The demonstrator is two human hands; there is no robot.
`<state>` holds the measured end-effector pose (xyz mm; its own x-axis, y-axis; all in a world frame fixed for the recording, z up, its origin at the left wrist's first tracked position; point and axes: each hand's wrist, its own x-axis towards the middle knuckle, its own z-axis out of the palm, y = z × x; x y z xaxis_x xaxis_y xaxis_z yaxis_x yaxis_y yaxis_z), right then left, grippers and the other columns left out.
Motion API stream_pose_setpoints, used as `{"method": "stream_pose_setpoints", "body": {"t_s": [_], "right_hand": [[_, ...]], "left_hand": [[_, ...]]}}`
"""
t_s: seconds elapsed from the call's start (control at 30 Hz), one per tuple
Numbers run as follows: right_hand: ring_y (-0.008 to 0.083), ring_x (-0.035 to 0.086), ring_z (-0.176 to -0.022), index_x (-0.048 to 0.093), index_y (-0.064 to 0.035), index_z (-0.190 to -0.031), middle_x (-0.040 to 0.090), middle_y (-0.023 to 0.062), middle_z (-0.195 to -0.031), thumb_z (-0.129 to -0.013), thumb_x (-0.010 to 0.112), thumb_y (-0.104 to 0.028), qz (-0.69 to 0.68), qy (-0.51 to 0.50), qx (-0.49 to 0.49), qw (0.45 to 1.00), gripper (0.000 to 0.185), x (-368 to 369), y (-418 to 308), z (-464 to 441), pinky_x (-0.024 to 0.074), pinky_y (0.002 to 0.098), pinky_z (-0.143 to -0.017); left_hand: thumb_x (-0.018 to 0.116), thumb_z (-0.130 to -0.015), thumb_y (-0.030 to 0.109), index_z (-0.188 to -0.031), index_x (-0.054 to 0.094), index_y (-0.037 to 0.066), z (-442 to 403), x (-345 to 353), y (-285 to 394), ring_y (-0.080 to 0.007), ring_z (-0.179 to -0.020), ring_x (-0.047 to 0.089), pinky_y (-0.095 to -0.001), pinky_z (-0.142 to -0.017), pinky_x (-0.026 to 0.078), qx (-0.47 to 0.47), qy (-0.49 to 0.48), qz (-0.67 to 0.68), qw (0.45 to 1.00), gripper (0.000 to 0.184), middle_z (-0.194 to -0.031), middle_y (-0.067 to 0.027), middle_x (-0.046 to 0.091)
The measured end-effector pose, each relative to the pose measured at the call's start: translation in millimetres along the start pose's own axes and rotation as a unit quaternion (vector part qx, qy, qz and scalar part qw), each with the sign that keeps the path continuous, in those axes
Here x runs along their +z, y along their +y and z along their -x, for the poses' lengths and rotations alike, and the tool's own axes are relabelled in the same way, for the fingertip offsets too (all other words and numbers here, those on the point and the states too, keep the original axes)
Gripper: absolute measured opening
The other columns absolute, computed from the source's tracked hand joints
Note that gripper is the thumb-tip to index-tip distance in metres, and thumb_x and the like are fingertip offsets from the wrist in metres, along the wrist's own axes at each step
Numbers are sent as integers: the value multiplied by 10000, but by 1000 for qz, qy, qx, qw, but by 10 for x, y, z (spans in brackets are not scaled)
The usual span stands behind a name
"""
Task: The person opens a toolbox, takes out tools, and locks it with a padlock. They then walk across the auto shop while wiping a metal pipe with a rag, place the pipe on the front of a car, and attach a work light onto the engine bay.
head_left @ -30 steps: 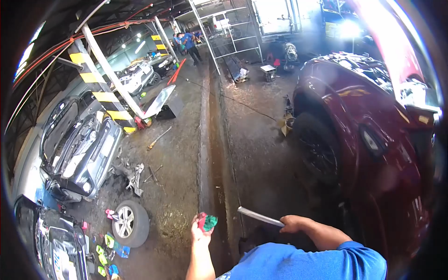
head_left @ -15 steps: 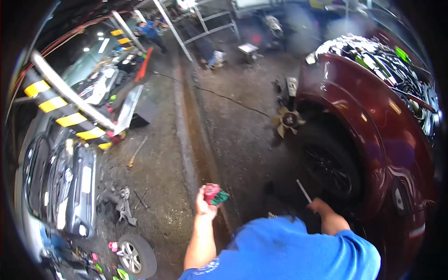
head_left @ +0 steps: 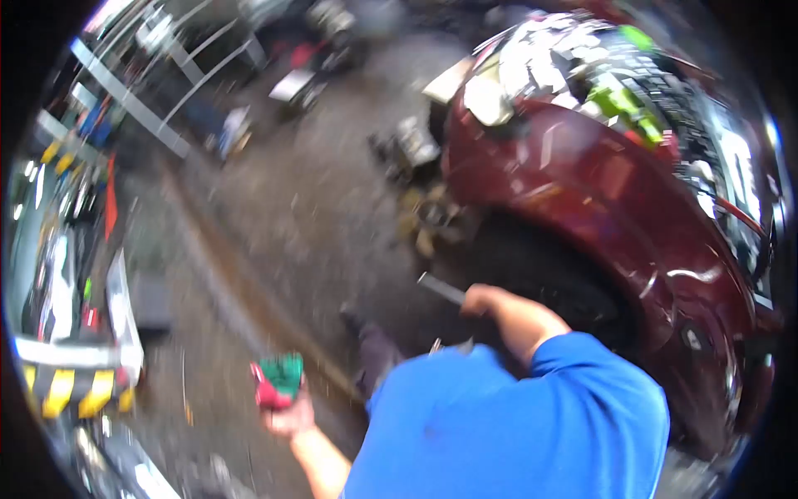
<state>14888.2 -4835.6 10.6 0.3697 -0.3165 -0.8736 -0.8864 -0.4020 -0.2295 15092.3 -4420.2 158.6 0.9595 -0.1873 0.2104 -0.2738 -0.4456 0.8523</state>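
Note:
My left hand (head_left: 291, 417), low and left of my body, is closed around a crumpled red and green rag (head_left: 285, 374). Fingers wrapped round it, my right hand (head_left: 480, 300) grips a straight silver metal bar (head_left: 441, 288), whose free end points up and left. The kind of tool cannot be made out, and its other end is hidden in the hand. Just beyond that hand stands a dark red car (head_left: 582, 170) with its engine bay open. Its front wheel (head_left: 565, 279) sits in shadow under the fender. The whole view is blurred by motion.
A cooling fan (head_left: 432, 214) with pale blades lies on the floor by the car's front. A shallow channel (head_left: 237, 287) runs along the floor. At left are a yellow-and-black striped post (head_left: 79, 392) and car parts. A metal frame (head_left: 133, 100) stands farther back.
My view has swung right, so the car and fan appear farther left. The rag and bar stay in my hands; the bar now points more to the left.

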Motion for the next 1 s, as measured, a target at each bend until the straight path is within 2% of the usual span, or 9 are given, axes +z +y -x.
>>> {"method": "stream_pose_setpoints", "body": {"t_s": [0.07, 0.13, 0.2, 0.43, 0.5, 0.67, 0.7, 0.8, 1.0], "right_hand": [[229, 686, -777, 729, -51, -988, 709, 128, -880, -774, 670, -303, 17, 50, -44, 998, 336, -55, -134, -561, 564, 394, -680], [246, 685, -775, 723, -28, -982, 711, 144, -898, -782, 635, -298, -111, 26, -35, 993, 347, -26, -265, -947, 562, 405, -689], [261, 682, -775, 725, -27, -974, 709, 150, -901, -786, 627, -286, -170, 22, 14, 985, 336, -295, -754, -830, 561, 417, -681], [284, 670, -759, 707, -31, -974, 691, 127, -876, -790, 629, -281, -208, 93, 78, 971, 320, -759, -1538, -738, 552, 422, -635], [182, 580, -787, 698, -110, -819, 654, 75, -861, -784, 682, -274, -515, 88, -130, 843, 169, -363, -1069, -1229, 444, 399, -705], [199, 621, -671, 747, -100, -786, 681, 94, -757, -726, 703, -173, -232, 16, 77, 970, 105, -1102, -1556, -1829, 491, 376, -616], [181, 596, -682, 708, -114, -758, 666, 88, -758, -719, 695, -137, -492, -24, -124, 861, 47, -421, -445, -2807, 474, 317, -647], [181, 597, -697, 660, -82, -800, 646, 93, -731, -751, 629, -128, -526, 129, -222, 811, 73, -1648, -1995, -933, 474, 318, -660], [219, 602, -739, 667, -65, -867, 644, 118, -815, -775, 619, -169, -492, 63, -21, 868, 146, -2822, -2964, -1169, 475, 349, -676]], "left_hand": [[632, -778, 309, -1332, 505, 84, -571, 297, -178, -337, -1154, 564, -572, -1009, 432, -252, 3, 600, 759, 611, -1254, -109, 595], [609, -784, 296, -1310, 524, 99, -1147, 440, -262, -319, -1080, 597, -572, -1013, 427, -267, -143, 640, 706, 568, -1192, -97, 623], [567, -799, 138, -1258, 565, 136, -2004, 617, -615, -175, -1120, 546, -486, -1039, 398, -302, -153, 574, 746, 459, -1255, 11, 599], [573, -797, 210, -1188, 566, 116, -4101, 1137, -55, -236, -1050, 595, -553, -970, 457, -220, -308, 551, 744, 402, -1106, -53, 625], [582, -767, 208, -1156, 569, 48, -4486, 1337, -38, -277, -1001, 615, -588, -957, 459, -263, -269, 572, 729, 421, -1062, -105, 628], [631, -822, 101, -1030, 609, -23, -5080, 2058, -154, -298, -880, 667, -473, -891, 527, -289, -342, 631, 633, 244, -937, -150, 665], [667, -809, 84, -1023, 616, -19, -5092, 2150, -61, -284, -894, 667, -457, -898, 527, -335, -298, 546, 708, 244, -947, -141, 667], [684, -831, 111, -1048, 625, 24, -5237, 2593, -251, -230, -948, 659, -416, -912, 518, -328, -337, 582, 664, 241, -1005, -99, 667], [645, -867, 148, -1103, 613, 47, -5684, 2938, -61, -199, -935, 659, -379, -889, 519, -330, -285, 586, 683, 259, -1003, -71, 680]]}}
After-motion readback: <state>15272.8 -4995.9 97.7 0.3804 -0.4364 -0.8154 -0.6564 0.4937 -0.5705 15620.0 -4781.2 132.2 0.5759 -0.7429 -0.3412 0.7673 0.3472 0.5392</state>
